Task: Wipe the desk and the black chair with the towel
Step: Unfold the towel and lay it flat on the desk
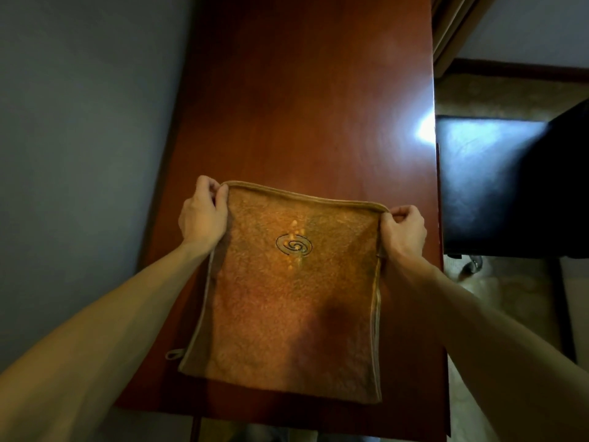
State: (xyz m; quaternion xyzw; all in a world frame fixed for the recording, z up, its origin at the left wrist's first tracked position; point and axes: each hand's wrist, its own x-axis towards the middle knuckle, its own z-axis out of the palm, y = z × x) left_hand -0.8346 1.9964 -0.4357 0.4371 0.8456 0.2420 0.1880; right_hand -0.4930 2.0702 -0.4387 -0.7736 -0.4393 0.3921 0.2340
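An orange-brown towel [288,291] with a dark spiral mark near its middle hangs spread out above the reddish wooden desk [306,100]. My left hand [202,213] pinches its top left corner. My right hand [404,229] pinches its top right corner. The towel's lower edge reaches down to the desk's near end. A small loop sticks out at its bottom left corner. The black chair [497,183] stands to the right of the desk, its glossy seat close against the desk's right edge.
A grey wall [79,138] runs along the desk's left side. Light patterned floor [510,311] shows to the right, with a chair caster [475,264] under the seat. A curtain [452,23] hangs at the back right.
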